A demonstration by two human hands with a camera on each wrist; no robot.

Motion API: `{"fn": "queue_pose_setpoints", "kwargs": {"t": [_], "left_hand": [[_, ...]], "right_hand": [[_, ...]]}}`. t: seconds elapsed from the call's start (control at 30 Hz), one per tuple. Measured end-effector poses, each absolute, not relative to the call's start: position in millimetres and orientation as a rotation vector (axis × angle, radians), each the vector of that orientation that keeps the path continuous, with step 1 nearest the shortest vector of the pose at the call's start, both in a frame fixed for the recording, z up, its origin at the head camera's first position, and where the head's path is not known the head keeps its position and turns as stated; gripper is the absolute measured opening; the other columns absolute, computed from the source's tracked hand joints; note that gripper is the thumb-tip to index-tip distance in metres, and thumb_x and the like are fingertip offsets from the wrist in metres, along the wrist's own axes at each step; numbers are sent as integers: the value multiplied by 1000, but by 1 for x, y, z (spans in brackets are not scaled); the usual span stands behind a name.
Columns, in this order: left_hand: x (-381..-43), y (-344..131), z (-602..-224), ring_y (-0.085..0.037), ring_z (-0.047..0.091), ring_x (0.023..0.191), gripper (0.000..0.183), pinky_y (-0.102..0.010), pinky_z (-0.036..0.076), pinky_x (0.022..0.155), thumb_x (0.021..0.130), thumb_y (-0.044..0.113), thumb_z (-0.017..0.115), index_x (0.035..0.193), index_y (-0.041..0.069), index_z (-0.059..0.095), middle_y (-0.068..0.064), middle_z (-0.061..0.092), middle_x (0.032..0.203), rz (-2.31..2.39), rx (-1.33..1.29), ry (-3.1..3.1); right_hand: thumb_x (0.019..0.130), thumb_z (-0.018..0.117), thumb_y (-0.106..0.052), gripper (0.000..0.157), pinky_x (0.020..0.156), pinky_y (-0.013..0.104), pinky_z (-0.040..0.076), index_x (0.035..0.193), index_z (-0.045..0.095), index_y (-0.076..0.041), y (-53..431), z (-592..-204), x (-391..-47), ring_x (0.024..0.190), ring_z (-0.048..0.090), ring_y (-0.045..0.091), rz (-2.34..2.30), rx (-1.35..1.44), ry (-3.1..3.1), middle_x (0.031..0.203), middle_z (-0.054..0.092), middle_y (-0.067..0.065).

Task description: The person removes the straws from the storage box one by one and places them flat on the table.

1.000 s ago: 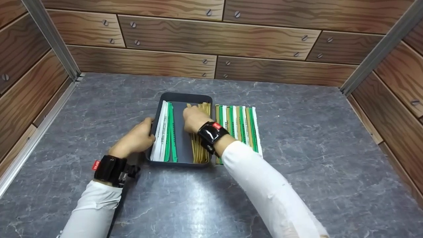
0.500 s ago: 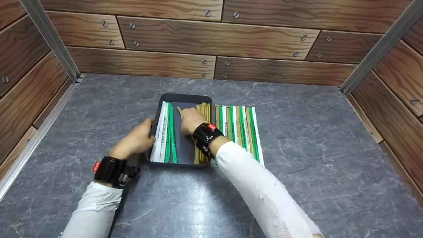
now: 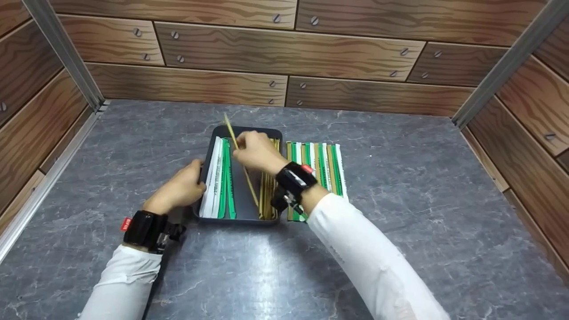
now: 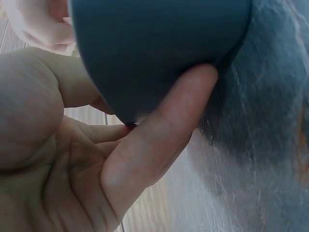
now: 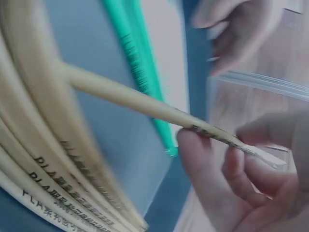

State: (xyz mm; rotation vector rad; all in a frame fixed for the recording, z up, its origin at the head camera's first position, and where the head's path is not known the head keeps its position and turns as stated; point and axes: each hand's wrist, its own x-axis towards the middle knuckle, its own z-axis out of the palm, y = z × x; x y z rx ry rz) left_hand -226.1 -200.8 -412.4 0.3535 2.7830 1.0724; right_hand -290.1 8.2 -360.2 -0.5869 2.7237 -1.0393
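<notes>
My right hand [image 3: 258, 153] pinches one brown-wrapped straw [image 3: 250, 182] above a dark grey tray [image 3: 238, 221]. The straw slants, its far end past the tray's back rim and its near end by the brown straws. In the right wrist view, thumb and fingers hold this straw [image 5: 130, 99] near one end. With my left hand [image 3: 182, 184] I grip the tray's left wall, fingers against the outside of the wall [image 4: 145, 38] in the left wrist view. Inside lie white-wrapped straws [image 3: 212, 182] at left, green ones [image 3: 223, 195] beside them, and brown ones [image 3: 267, 200] at right.
To the tray's right, a row of straws [image 3: 328, 162] in brown, green and white lies side by side on the grey marbled table [image 3: 400, 186]. My right forearm partly covers it. Wood-patterned walls [image 3: 222, 49] enclose the back and sides.
My right hand has pulled one brown straw away from the brown bunch and raised it, tilted, over the tray's middle. My left hand stays on the tray's left side.
</notes>
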Motion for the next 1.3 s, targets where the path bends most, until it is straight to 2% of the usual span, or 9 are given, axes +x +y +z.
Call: {"fn": "queue_pose_setpoints", "kwargs": {"t": [0.1, 0.2, 0.47, 0.6, 0.73, 0.97, 1.07, 1.2, 1.3], "left_hand": [[-225, -201, -413, -50, 51, 130, 63, -60, 38, 116, 90, -4, 50, 148, -18, 30, -41, 51, 138, 1056, 339, 2783], [-225, -202, -413, -51, 49, 132, 65, -61, 37, 117, 91, -4, 50, 150, -18, 29, -42, 50, 140, 1046, 324, 2782], [-225, -203, -414, -52, 47, 135, 66, -61, 35, 118, 91, -4, 50, 151, -18, 27, -43, 48, 142, 1043, 328, 2774], [-225, -204, -413, -52, 50, 132, 65, -61, 38, 116, 91, -4, 51, 150, -19, 29, -43, 50, 139, 1039, 332, 2783], [-226, -205, -412, -53, 52, 129, 63, -63, 41, 113, 91, -4, 52, 148, -18, 30, -43, 52, 136, 1034, 343, 2790], [-228, -204, -413, -51, 53, 127, 60, -61, 43, 111, 91, -3, 50, 146, -19, 32, -41, 54, 133, 1005, 336, 2795], [-228, -203, -413, -51, 53, 127, 60, -62, 43, 111, 91, -3, 50, 146, -19, 32, -42, 54, 133, 1011, 340, 2797], [-228, -201, -414, -52, 52, 129, 61, -62, 42, 113, 91, -4, 50, 147, -19, 31, -42, 53, 134, 1021, 346, 2800], [-228, -201, -414, -53, 53, 128, 61, -62, 42, 112, 90, -4, 50, 147, -20, 32, -43, 54, 133, 1022, 355, 2806]], "right_hand": [[100, 62, -6, 36, 69, 33, 63, 135, 61, 2, 21, -349, -283, 76, 65, 18, -1354, -532, 2616, 102, 69, 11], [100, 62, -3, 45, 70, 40, 65, 144, 52, 3, 39, -341, -280, 81, 67, 25, -1655, -437, 2486, 111, 68, 17], [99, 64, -2, 41, 75, 39, 65, 138, 55, 7, 126, -332, -283, 84, 70, 23, -2025, -259, 2292, 117, 64, 19], [99, 67, -7, 38, 77, 38, 65, 133, 59, 7, 175, -338, -285, 82, 73, 21, -1978, -123, 2333, 113, 67, 16], [100, 66, -11, 41, 77, 34, 65, 135, 57, 7, 215, -349, -286, 82, 70, 17, -1867, 2, 2380, 114, 64, 13], [102, 60, -14, 46, 76, 29, 64, 140, 53, 11, 258, -376, -285, 81, 68, 14, -1713, 122, 2399, 120, 61, 14], [101, 60, -12, 45, 75, 30, 64, 137, 53, 13, 267, -390, -284, 78, 68, 13, -1643, 141, 2419, 113, 63, 13], [98, 62, -8, 42, 68, 30, 64, 132, 56, 16, 272, -405, -284, 69, 68, 13, -1572, 162, 2456, 96, 66, 10], [96, 63, -5, 42, 64, 30, 64, 131, 56, 17, 270, -413, -285, 64, 67, 14, -1526, 175, 2478, 91, 67, 11]]}}
